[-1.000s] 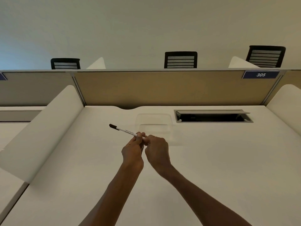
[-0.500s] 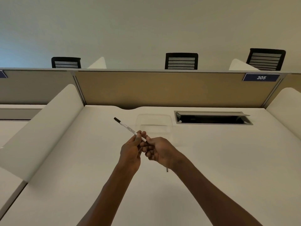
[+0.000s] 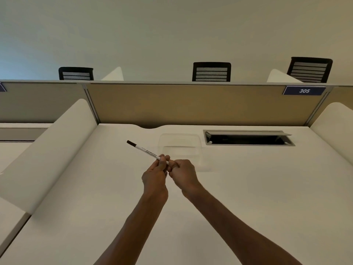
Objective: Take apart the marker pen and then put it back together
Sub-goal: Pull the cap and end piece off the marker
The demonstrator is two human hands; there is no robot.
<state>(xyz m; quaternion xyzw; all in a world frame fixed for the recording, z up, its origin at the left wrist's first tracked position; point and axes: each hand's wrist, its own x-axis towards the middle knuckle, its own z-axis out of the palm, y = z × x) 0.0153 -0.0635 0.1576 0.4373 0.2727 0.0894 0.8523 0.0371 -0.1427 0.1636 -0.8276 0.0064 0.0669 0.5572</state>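
head cam | we've got the slim white marker pen with a black cap (image 3: 145,150) held above the white desk (image 3: 248,188) | left hand (image 3: 155,176) fingers pinch its barrel | right hand (image 3: 183,174) fingers curled round its near end | clear plastic tray (image 3: 179,145) just behind

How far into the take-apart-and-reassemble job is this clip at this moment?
Nothing can be counted as done: no loose pen part lies on the desk. In hand: the left hand pinches the white marker pen near its lower end, dark end pointing up and away, while the right hand curls round that lower end. Whether it is pulling a piece off or pushing one on cannot be told, so what is left is unclear.
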